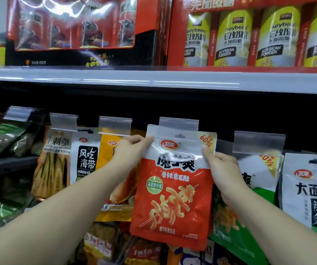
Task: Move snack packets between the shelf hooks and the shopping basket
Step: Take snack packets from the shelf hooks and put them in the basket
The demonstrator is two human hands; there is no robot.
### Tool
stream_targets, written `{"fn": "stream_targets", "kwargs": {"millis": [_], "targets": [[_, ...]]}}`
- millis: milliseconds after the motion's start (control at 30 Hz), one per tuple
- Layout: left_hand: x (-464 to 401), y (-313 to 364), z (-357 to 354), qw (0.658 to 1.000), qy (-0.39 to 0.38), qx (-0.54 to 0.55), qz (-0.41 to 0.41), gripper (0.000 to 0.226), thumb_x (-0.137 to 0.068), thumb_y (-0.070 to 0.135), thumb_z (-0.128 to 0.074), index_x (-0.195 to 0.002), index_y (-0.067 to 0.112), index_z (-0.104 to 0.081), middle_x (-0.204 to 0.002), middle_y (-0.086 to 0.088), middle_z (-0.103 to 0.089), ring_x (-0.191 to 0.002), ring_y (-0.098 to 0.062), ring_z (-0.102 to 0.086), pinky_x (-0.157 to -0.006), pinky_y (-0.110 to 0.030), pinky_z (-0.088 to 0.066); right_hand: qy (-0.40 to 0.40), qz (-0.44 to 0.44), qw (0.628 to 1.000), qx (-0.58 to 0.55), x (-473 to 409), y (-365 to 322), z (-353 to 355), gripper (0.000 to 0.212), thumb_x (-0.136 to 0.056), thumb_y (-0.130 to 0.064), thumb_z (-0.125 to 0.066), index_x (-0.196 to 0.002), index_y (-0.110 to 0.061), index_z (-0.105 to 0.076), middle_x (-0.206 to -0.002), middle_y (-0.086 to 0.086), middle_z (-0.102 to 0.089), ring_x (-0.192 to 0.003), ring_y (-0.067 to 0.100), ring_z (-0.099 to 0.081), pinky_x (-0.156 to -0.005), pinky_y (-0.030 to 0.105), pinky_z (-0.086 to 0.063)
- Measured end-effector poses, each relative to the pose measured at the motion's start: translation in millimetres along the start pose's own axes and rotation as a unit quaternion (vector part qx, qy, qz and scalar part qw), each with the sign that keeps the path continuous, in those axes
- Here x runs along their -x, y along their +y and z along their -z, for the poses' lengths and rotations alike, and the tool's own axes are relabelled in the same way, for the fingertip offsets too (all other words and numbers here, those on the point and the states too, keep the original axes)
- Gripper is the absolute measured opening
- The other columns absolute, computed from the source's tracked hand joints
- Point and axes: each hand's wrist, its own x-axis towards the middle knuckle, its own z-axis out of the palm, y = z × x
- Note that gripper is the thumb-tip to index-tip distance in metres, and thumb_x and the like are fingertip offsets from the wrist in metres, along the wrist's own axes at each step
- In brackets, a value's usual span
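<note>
Both hands hold one red snack packet (174, 180) up at the hook row: left hand (132, 150) pinches its top left corner, fingers curled on the white header; right hand (220, 169) pinches the right edge just under the yellow "60%" corner flash. Packet front reads 魔芋爽 and 香辣素毛肚 with a red oval logo on top; its hang hole sits right at the clear price tag holder (178, 125), whether it is on the hook cannot be told. Six clear tag holders show along the row. Left of it hang a yellow packet (107, 150), a white packet (85, 155) reading 风吃海带 and a bamboo shoot packet (55, 163); right, a white packet (310, 190) reading 大面筋 辣条. Neighbours overlap the red packet's edges, tight on both sides. On the shelf (153, 79) above, four yellow "Soybean Powder" bags (234, 39) in a red box. Basket not seen.
</note>
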Motion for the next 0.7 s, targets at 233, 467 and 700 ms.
{"fn": "stream_targets", "kwargs": {"millis": [233,467,700], "targets": [[-10.2,-8.5,-0.8,0.999,0.019,0.041,-0.024,0.029,-0.090,0.034,-0.061,-0.069,0.015,-0.057,-0.066,0.000,-0.061,-0.068,-0.016,-0.058,-0.062,-0.030,-0.046,-0.035,0.028,0.999,-0.002,-6.3,-6.9,0.2,0.083,-0.066,-0.077,-0.053,-0.078,0.005,-0.048,-0.069,0.012,-0.049,-0.059,0.028,-0.049,-0.058,0.038,-0.036],[-19.0,-10.5,-5.0,0.997,0.014,0.026,-0.076,0.026,-0.092,0.028,-0.061,-0.070,0.015,-0.057,-0.072,-0.009,-0.062,-0.068,-0.019,-0.057,-0.062,-0.032,-0.044,-0.040,0.041,0.998,-0.023,-13.1,-5.5,1.1,0.098,-0.057,-0.085,-0.057,-0.089,0.008,-0.051,-0.071,0.020,-0.054,-0.063,0.031,-0.055,-0.060,0.039,-0.040],[-22.7,-7.9,-11.1,0.996,0.021,0.010,-0.086,0.036,-0.086,0.033,-0.059,-0.055,0.022,-0.044,-0.058,-0.003,-0.047,-0.054,-0.014,-0.045,-0.050,-0.026,-0.034,-0.034,0.035,0.998,-0.033,-8.7,-7.4,-1.6,0.101,-0.054,-0.086,-0.058,-0.096,0.006,-0.052,-0.101,0.039,-0.053,-0.066,0.050,-0.058,-0.061,0.044,-0.044]]}}
